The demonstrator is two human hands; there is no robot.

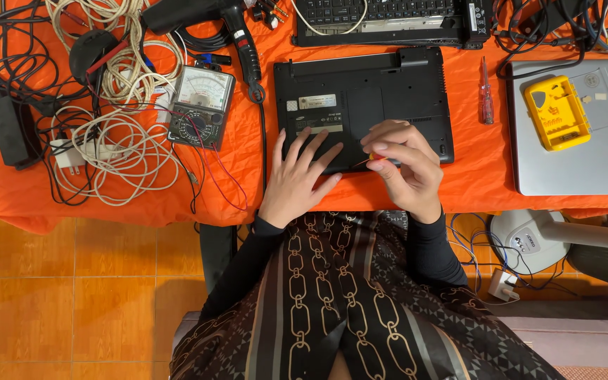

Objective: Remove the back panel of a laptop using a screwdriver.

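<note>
A black laptop [367, 91] lies upside down on the orange cloth [473, 176], its underside facing me. My left hand [297, 179] rests flat on the laptop's near edge, fingers spread. My right hand [406, 165] is closed around a small screwdriver with a yellow and orange handle [376, 159], its thin shaft pointing left towards the laptop's near edge. Most of the tool is hidden by my fingers.
An analog multimeter [202, 105] with red leads sits left of the laptop, beside coiled cream cables [117, 151] and a black power drill [237, 35]. A red tester screwdriver [485, 91], a silver laptop [578, 162] with a yellow bit case [556, 112] lie right. A keyboard [381, 17] sits behind.
</note>
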